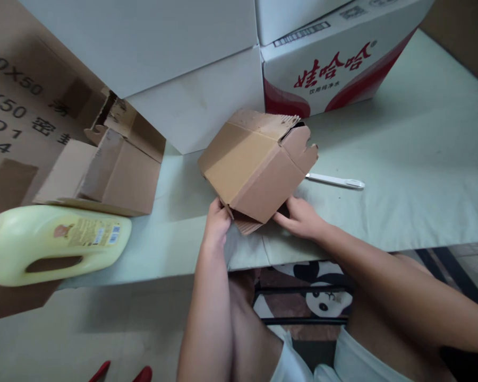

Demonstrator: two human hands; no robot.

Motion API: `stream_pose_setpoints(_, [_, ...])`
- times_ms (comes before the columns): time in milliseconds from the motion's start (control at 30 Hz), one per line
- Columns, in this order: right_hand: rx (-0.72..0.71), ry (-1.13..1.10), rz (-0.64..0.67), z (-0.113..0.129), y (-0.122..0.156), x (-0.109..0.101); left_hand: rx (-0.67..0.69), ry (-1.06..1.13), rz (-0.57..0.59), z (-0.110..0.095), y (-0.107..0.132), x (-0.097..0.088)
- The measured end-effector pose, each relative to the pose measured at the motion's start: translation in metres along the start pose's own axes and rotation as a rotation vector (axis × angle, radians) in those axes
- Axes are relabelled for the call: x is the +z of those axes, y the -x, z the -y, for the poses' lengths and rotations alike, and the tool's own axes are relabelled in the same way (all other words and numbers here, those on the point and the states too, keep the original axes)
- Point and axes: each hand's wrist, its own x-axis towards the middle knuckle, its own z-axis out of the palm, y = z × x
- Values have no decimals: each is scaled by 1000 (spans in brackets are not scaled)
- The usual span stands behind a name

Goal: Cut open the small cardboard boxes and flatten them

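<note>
A small brown cardboard box is tilted over the table, its near end low and a loose flap hanging under it. Torn, ragged cardboard shows along its far edge, and notched tabs stick out at the right. My left hand grips its near left corner, with the fingertips partly hidden behind the cardboard. At the lower right edge, my right hand is closed on the same box, thumb and fingers around the edge. A white utility knife lies on the cloth just right of the box.
Large white cartons and a red-and-white water carton stand behind. At left are another small opened cardboard box, a pale yellow detergent bottle on its side and a large printed carton. A pale green cloth covers the table.
</note>
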Motion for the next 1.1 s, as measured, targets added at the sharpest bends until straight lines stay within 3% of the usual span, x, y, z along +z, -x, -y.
stream_pose_setpoints(167, [3, 9, 3, 3, -1, -1, 22, -33, 13, 3, -1, -1])
stream_pose_setpoints(433, [13, 113, 118, 15, -1, -5, -24, -128, -4, 4, -4, -2])
stream_pose_setpoints(767, [-31, 61, 106, 13, -2, -5, -14, -160, -13, 1, -2, 1])
stream_pose_setpoints(1100, [-2, 92, 124, 14, -2, -4, -1, -55, 25, 6, -2, -2])
